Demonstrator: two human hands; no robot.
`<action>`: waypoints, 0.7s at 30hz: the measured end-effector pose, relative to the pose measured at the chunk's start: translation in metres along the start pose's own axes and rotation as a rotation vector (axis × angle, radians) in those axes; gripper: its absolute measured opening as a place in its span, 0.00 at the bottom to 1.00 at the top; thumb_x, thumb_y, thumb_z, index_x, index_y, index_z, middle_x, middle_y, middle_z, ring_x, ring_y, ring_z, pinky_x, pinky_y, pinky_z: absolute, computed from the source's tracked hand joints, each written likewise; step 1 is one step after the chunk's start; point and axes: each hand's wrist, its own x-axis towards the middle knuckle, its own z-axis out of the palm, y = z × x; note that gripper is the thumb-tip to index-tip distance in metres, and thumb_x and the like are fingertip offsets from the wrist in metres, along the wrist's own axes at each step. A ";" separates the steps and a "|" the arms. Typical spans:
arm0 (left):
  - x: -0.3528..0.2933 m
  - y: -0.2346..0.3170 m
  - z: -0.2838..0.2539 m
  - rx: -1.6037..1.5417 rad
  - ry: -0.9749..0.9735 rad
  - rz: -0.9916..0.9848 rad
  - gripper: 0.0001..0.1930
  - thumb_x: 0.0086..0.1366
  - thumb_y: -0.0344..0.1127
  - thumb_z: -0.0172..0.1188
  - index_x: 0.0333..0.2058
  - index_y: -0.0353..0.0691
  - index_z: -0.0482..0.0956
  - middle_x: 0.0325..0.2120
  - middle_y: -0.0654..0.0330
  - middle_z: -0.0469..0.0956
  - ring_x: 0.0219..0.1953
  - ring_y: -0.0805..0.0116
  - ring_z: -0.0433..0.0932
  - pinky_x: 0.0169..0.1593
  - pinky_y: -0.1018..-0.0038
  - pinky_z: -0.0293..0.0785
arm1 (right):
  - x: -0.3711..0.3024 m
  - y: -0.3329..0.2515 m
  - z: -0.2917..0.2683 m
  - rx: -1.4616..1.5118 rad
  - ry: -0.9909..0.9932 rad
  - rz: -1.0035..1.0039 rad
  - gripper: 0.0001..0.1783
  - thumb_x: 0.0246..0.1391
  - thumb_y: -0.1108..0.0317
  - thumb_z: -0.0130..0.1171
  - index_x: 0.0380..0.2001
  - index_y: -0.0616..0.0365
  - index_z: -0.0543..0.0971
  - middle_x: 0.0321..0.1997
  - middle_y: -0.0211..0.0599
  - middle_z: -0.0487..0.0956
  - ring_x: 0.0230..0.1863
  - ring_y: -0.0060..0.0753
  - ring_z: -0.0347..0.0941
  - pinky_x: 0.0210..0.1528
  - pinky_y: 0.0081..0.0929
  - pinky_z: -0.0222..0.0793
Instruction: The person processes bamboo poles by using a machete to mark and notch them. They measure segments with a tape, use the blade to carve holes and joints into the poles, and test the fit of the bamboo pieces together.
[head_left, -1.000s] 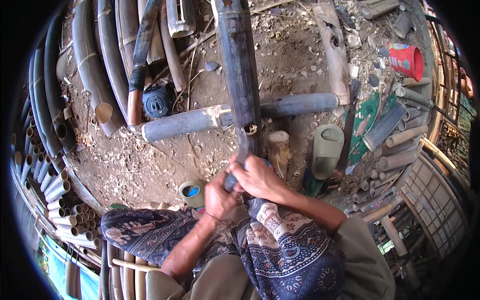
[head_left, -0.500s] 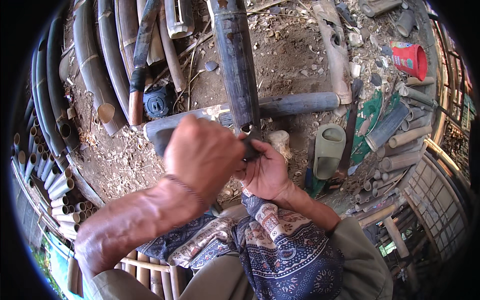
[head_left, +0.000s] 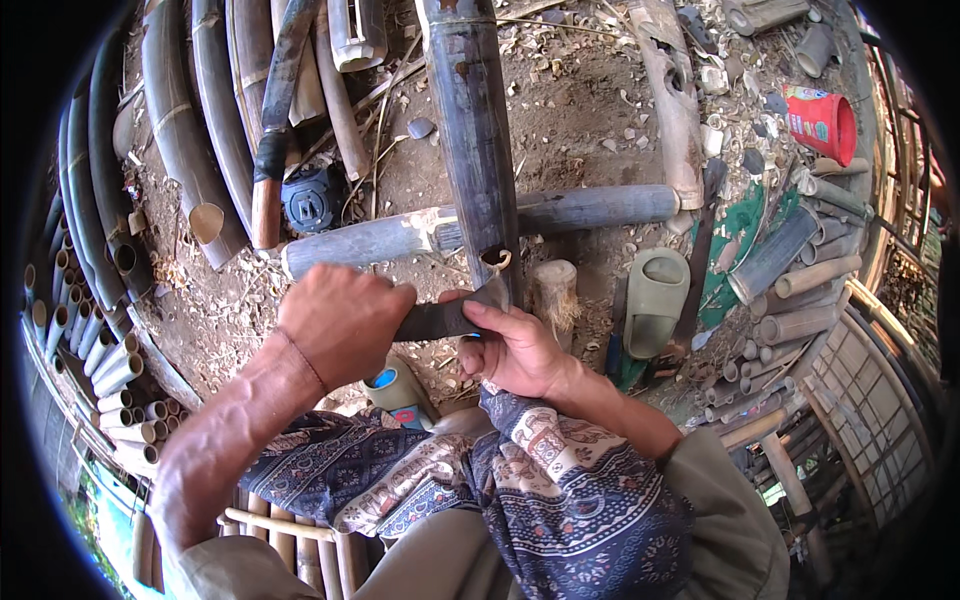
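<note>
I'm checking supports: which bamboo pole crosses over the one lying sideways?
The long dark pole at the centre; it alone passes over the sideways pole.

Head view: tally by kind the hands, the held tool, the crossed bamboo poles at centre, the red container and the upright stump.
Left hand and right hand: 2
Dark tool: 1
Lengthwise bamboo pole and crosswise bamboo pole: 2
Red container: 1
Upright stump: 1
Total: 7

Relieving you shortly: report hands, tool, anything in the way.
Left hand gripping dark-handled blade, right hand pinching it. Blade beside near end of dark bamboo pole, contact unclear. Wooden stump close, right.
</note>
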 end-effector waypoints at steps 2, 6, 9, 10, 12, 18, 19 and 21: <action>-0.001 0.006 0.032 -0.139 0.041 -0.041 0.07 0.53 0.32 0.61 0.31 0.41 0.74 0.23 0.57 0.80 0.27 0.58 0.82 0.31 0.63 0.77 | -0.009 -0.004 -0.001 -0.201 0.107 -0.026 0.19 0.64 0.60 0.53 0.52 0.61 0.72 0.40 0.39 0.79 0.27 0.29 0.79 0.31 0.29 0.79; -0.006 0.055 0.114 -0.529 0.282 -0.217 0.10 0.51 0.31 0.64 0.30 0.38 0.73 0.22 0.53 0.78 0.23 0.56 0.80 0.29 0.62 0.78 | -0.019 -0.004 0.001 -0.853 0.300 -0.068 0.15 0.65 0.62 0.50 0.49 0.61 0.74 0.37 0.36 0.78 0.24 0.25 0.77 0.28 0.25 0.76; 0.020 0.120 0.147 -0.929 0.413 -0.311 0.15 0.53 0.32 0.65 0.38 0.34 0.72 0.28 0.47 0.79 0.27 0.51 0.81 0.34 0.61 0.80 | -0.037 -0.006 0.000 -1.289 0.411 -0.307 0.12 0.64 0.64 0.52 0.44 0.61 0.74 0.34 0.35 0.76 0.29 0.24 0.76 0.32 0.25 0.73; 0.031 0.137 0.146 -1.059 0.445 -0.281 0.18 0.55 0.33 0.65 0.41 0.33 0.71 0.32 0.45 0.78 0.30 0.50 0.81 0.37 0.62 0.79 | -0.045 0.001 -0.013 -1.369 0.410 -0.499 0.12 0.63 0.63 0.54 0.43 0.60 0.74 0.32 0.37 0.77 0.29 0.25 0.75 0.32 0.26 0.72; 0.052 0.162 0.129 -1.300 0.548 -0.114 0.24 0.55 0.34 0.64 0.48 0.31 0.67 0.41 0.41 0.73 0.41 0.47 0.77 0.45 0.62 0.77 | -0.065 -0.004 -0.013 -1.438 0.414 -0.669 0.12 0.59 0.64 0.58 0.41 0.60 0.72 0.35 0.40 0.76 0.34 0.32 0.73 0.38 0.31 0.70; 0.082 0.150 0.082 -1.430 0.260 0.329 0.51 0.53 0.48 0.71 0.64 0.25 0.50 0.55 0.40 0.64 0.61 0.46 0.62 0.65 0.61 0.59 | -0.108 -0.089 0.028 -2.186 0.244 -0.766 0.33 0.57 0.63 0.57 0.64 0.60 0.62 0.44 0.50 0.72 0.41 0.50 0.72 0.44 0.39 0.70; 0.084 0.145 0.085 -1.636 0.141 0.329 0.51 0.53 0.52 0.71 0.63 0.25 0.51 0.56 0.39 0.64 0.59 0.45 0.65 0.65 0.59 0.60 | -0.108 -0.101 0.035 -2.309 0.192 -0.607 0.35 0.52 0.64 0.62 0.63 0.57 0.65 0.43 0.45 0.73 0.38 0.47 0.75 0.39 0.36 0.73; 0.088 0.143 0.102 -2.259 0.104 0.372 0.39 0.60 0.61 0.61 0.57 0.33 0.65 0.45 0.56 0.72 0.49 0.67 0.72 0.54 0.66 0.71 | -0.100 -0.111 0.052 -2.587 0.091 -0.359 0.35 0.46 0.63 0.65 0.60 0.55 0.69 0.42 0.39 0.75 0.35 0.44 0.77 0.34 0.35 0.75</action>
